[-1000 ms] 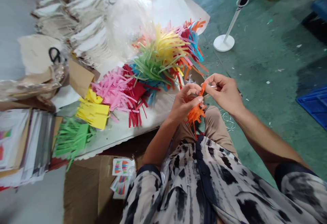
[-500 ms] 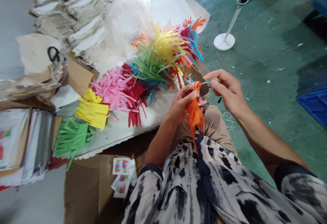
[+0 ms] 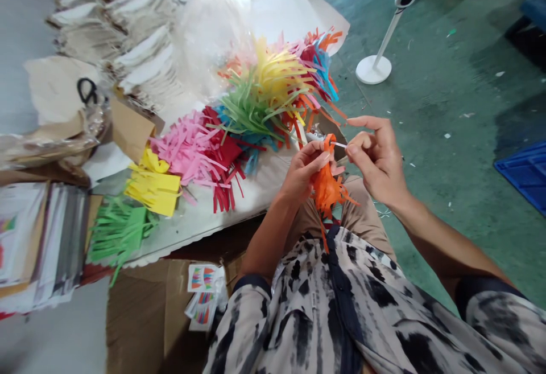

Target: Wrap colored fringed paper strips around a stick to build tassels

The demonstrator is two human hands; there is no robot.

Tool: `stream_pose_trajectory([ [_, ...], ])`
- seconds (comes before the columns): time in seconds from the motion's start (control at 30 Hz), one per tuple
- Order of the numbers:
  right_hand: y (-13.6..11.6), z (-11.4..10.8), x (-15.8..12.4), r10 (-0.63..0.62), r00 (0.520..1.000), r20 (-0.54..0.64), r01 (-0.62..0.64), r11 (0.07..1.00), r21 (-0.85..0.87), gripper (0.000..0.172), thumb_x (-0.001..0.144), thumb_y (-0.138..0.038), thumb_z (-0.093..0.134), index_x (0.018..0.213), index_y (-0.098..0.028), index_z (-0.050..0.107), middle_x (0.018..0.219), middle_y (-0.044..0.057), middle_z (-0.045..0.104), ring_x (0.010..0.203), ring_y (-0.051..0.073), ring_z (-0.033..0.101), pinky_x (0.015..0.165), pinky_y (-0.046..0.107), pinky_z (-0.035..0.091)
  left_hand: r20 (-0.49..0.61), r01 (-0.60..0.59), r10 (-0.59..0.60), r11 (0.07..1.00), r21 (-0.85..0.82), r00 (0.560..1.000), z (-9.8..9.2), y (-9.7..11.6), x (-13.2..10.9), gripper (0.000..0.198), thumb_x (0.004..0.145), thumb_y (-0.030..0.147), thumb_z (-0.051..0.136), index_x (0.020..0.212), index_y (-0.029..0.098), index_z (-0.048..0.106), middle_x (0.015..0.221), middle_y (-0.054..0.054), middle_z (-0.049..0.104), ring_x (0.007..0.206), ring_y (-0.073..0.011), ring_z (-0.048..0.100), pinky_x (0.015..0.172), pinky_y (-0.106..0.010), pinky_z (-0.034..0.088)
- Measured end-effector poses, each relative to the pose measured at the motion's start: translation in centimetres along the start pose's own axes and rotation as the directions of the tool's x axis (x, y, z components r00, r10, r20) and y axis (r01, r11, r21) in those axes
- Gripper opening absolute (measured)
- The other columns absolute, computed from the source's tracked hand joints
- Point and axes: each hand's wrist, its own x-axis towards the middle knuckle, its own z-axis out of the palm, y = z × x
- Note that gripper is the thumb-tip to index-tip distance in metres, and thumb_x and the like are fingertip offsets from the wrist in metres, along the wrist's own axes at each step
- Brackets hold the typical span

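Note:
My left hand (image 3: 305, 172) is closed round the top of an orange fringed paper tassel (image 3: 326, 189), whose strips hang down over my lap. My right hand (image 3: 375, 155) pinches a thin white tie (image 3: 339, 144) that runs to the tassel's twisted top. Both hands are held above my knee, just off the table's near corner. On the white table (image 3: 273, 186) to the left lie heaps of cut fringed paper: a mixed green, yellow, blue and orange pile (image 3: 273, 95), pink and red pieces (image 3: 205, 149), yellow pieces (image 3: 156, 183) and green pieces (image 3: 119, 229).
A white standing fan base (image 3: 373, 69) stands on the green floor at the right. A blue crate (image 3: 526, 172) sits at the right edge. Stacks of printed cards (image 3: 38, 243) lie at the left, black scissors (image 3: 87, 90) behind them, and a cardboard box (image 3: 145, 311) below the table.
The orange tassel went from bunched between both hands to hanging from my left hand. My right hand pulled away to the right, then came back closer, pinching the white tie.

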Motion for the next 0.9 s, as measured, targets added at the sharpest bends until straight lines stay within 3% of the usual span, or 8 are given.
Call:
stream_pose_trajectory([
  [0.2, 0.9, -0.3, 0.6, 0.058, 0.996, 0.065, -0.054, 0.997, -0.059, 0.045, 0.108, -0.064, 0.064, 0.142, -0.035, 0.065, 0.082, -0.001, 0.058, 0.073, 0.020, 0.056, 0.067, 0.037, 0.047, -0.010, -0.074, 0.075, 0.992, 0.102, 0.997, 0.0, -0.4, 0.1, 0.054, 0.077, 0.049, 0.100, 0.096, 0.025, 0.055, 0.090, 0.005, 0.063, 0.077, -0.0096, 0.066, 0.084, -0.030, 0.067],
  [0.3, 0.8, -0.4, 0.8, 0.102, 0.990, 0.099, -0.093, 0.992, -0.085, 0.044, 0.111, -0.067, 0.055, 0.126, -0.030, 0.074, 0.080, 0.001, 0.061, 0.070, 0.019, 0.053, 0.063, 0.034, 0.041, -0.032, -0.150, 0.159, 0.969, 0.197, 0.987, -0.2, -0.7, 0.4, 0.056, 0.076, 0.042, 0.101, 0.093, 0.025, 0.050, 0.092, 0.005, 0.066, 0.081, -0.0092, 0.068, 0.078, -0.025, 0.063],
  [0.4, 0.5, -0.3, 0.9, 0.115, 0.990, 0.083, -0.101, 0.982, -0.159, 0.038, 0.108, -0.063, 0.064, 0.104, -0.026, 0.074, 0.077, 0.000, 0.063, 0.066, 0.016, 0.050, 0.061, 0.033, 0.036, -0.039, -0.200, 0.223, 0.928, 0.313, 0.974, -0.2, -0.7, 0.6, 0.053, 0.075, 0.034, 0.100, 0.093, 0.024, 0.052, 0.092, 0.005, 0.070, 0.084, -0.0093, 0.071, 0.082, -0.024, 0.062],
  [0.53, 0.7, -0.2, 1.1, 0.099, 0.994, 0.048, -0.087, 0.974, -0.207, 0.029, 0.102, -0.051, 0.076, 0.092, -0.026, 0.068, 0.076, -0.001, 0.065, 0.063, 0.015, 0.051, 0.060, 0.032, 0.035, -0.005, -0.281, 0.324, 0.828, 0.485, 0.946, -0.3, -0.1, 0.8, 0.047, 0.077, 0.031, 0.098, 0.103, 0.025, 0.059, 0.095, 0.004, 0.074, 0.089, -0.0119, 0.074, 0.092, -0.028, 0.063],
  [0.7, 1.3, -0.7, 1.4, 0.085, 0.993, 0.084, -0.064, 0.973, -0.224, 0.026, 0.104, -0.048, 0.075, 0.093, -0.026, 0.072, 0.072, -0.002, 0.062, 0.059, 0.013, 0.045, 0.058, 0.033, 0.032, 0.062, -0.363, 0.443, 0.636, 0.681, 0.894, -0.6, 1.0, 1.5, 0.013, 0.098, 0.027, 0.078, 0.103, 0.025, 0.066, 0.096, 0.002, 0.074, 0.083, -0.0121, 0.072, 0.085, -0.028, 0.059],
  [0.77, 1.3, -0.9, 1.7, 0.048, 0.995, 0.083, -0.029, 0.975, -0.221, 0.027, 0.105, -0.051, 0.076, 0.093, -0.026, 0.075, 0.076, -0.001, 0.064, 0.061, 0.014, 0.046, 0.059, 0.033, 0.033, 0.091, -0.405, 0.505, 0.559, 0.724, 0.859, -0.6, 1.1, 2.0, 0.007, 0.100, 0.026, 0.075, 0.100, 0.024, 0.068, 0.093, 0.002, 0.073, 0.081, -0.0119, 0.070, 0.085, -0.028, 0.058],
  [0.9, 1.3, -1.2, 3.1, -0.130, 0.992, -0.001, 0.127, 0.969, -0.211, 0.031, 0.101, -0.058, 0.080, 0.090, -0.029, 0.080, 0.093, 0.003, 0.072, 0.084, 0.019, 0.063, 0.069, 0.035, 0.044, 0.168, -0.496, 0.544, 0.540, 0.680, 0.822, -0.8, 1.7, 3.9, 0.013, 0.108, 0.038, 0.070, 0.113, 0.026, 0.069, 0.098, 0.001, 0.073, 0.082, -0.0126, 0.071, 0.078, -0.030, 0.058],
])
